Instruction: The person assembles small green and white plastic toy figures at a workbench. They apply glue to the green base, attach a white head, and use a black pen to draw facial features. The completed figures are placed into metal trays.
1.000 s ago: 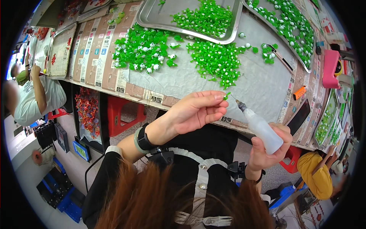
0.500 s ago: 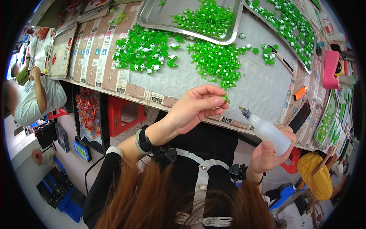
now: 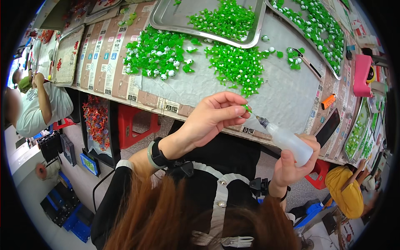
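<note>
Left hand, bare, was closed at thumb and forefinger in a pinch, its other fingers loosely curled. Beyond it, on a pale, wrinkled sheet, lay a heap of tiny bright-green pieces with white spots. Gripped at the fingertips, and held up off the sheet, was a small bright-green, plastic-looking piece, partly hidden by the fingers. Just to its right pointed the dark nozzle of a tilted, translucent white bottle; whether nozzle and piece touched could not be told. Right hand was wrapped around the bottle's body, thumb along the near side; how hard it pressed could not be told. In the inspector's judgement, good work called for a steady pinch, fingertips clear of the nozzle, and a light, even squeeze aimed at one spot.
</note>
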